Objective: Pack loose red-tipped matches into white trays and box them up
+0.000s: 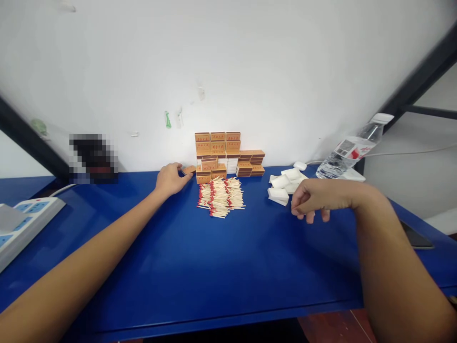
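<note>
My left hand (172,179) reaches to the left end of a stack of orange-brown matchboxes (217,143), its thumb and fingers closed around a single matchbox (188,169) at the table's back. In front of the stack lies a pile of red-tipped matches (219,196). My right hand (316,199) hangs over the right side, fingers curled and thumb drawn in; whatever is between the fingertips is hidden. Just left of it is a loose heap of white matchbox trays (281,181). Several white ends show between the stacked boxes.
A tilted plastic water bottle (352,147) leans at the back right, near a small white rounded object (300,166). On the left lies a power strip (32,224). A dark flat device (416,236) lies beyond my right forearm. The white wall borders the blue table (214,267).
</note>
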Demonstrator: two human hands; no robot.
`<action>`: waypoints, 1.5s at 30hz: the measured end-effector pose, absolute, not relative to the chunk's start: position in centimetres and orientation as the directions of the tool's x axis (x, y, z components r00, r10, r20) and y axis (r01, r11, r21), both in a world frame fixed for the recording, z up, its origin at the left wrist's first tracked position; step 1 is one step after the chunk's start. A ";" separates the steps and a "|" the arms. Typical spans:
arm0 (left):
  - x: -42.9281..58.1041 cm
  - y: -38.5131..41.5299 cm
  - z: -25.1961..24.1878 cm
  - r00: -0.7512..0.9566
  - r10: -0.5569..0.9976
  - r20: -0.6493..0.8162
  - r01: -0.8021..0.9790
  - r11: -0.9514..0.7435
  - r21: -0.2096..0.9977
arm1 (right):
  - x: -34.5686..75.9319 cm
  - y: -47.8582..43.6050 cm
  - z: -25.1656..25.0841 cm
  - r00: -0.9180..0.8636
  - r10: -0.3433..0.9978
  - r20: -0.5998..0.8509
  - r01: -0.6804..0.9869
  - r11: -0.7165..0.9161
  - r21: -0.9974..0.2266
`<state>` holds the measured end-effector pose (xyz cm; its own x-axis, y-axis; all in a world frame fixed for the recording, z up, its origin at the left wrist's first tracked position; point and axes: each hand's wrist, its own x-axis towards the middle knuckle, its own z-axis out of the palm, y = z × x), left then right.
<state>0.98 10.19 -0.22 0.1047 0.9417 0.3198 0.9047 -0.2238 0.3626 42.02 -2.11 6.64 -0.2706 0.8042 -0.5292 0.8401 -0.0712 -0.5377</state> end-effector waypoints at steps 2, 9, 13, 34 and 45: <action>1.3 10.6 -0.4 0.107 0.939 0.327 0.909 -0.225 0.350 | 42.0 -1.7 6.5 -0.260 0.853 -0.452 0.852 -0.018 -0.523; -0.6 9.5 0.3 0.016 0.941 0.339 0.916 -0.150 0.372 | 40.0 -1.5 6.9 -0.178 0.930 -0.320 0.910 0.032 -0.413; -2.7 7.3 0.8 -0.072 0.937 0.341 0.899 -0.087 0.429 | 38.8 -0.3 5.3 -0.179 0.979 -0.097 0.940 0.141 -0.310; -2.8 1.5 4.0 0.308 0.813 0.494 0.798 -0.504 0.332 | 36.9 -1.2 4.9 -0.113 0.958 -0.262 0.967 0.046 -0.251; -2.6 0.8 4.0 0.529 0.583 0.617 0.762 -0.646 -0.042 | 41.8 0.5 5.0 0.068 0.977 0.203 0.982 -0.029 -0.189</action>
